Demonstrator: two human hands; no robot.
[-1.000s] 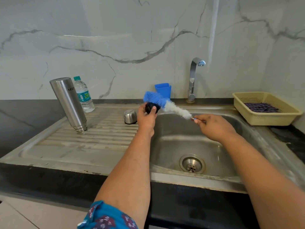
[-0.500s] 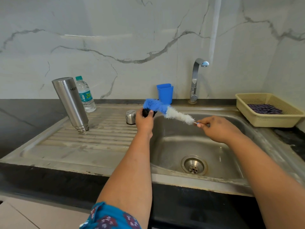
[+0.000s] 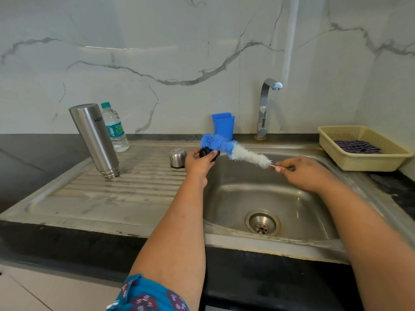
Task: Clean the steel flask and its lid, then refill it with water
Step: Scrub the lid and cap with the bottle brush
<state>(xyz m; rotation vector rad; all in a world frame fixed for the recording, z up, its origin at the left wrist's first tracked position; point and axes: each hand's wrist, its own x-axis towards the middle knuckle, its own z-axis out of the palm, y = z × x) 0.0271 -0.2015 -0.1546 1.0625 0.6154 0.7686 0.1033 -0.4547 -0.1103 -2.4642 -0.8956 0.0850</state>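
The steel flask (image 3: 95, 140) stands upside down on the drainboard at the left, mouth on the ribs. A steel cap (image 3: 177, 157) lies on the drainboard near the sink's edge. My left hand (image 3: 198, 166) grips a small black lid (image 3: 208, 152) over the sink's left rim. My right hand (image 3: 305, 173) pinches the wire handle of a blue and white bottle brush (image 3: 235, 151). The brush's blue end bends against the black lid.
The sink basin (image 3: 303, 205) with its drain lies below my hands, the tap (image 3: 266, 104) behind it. A plastic water bottle (image 3: 115, 129) stands behind the flask. A blue holder (image 3: 223, 125) sits at the wall, a beige basket (image 3: 359, 160) with a cloth at right.
The brush's blue end has slid and bent over the black lid while my right hand shifted slightly. The flask and steel cap have stayed put.
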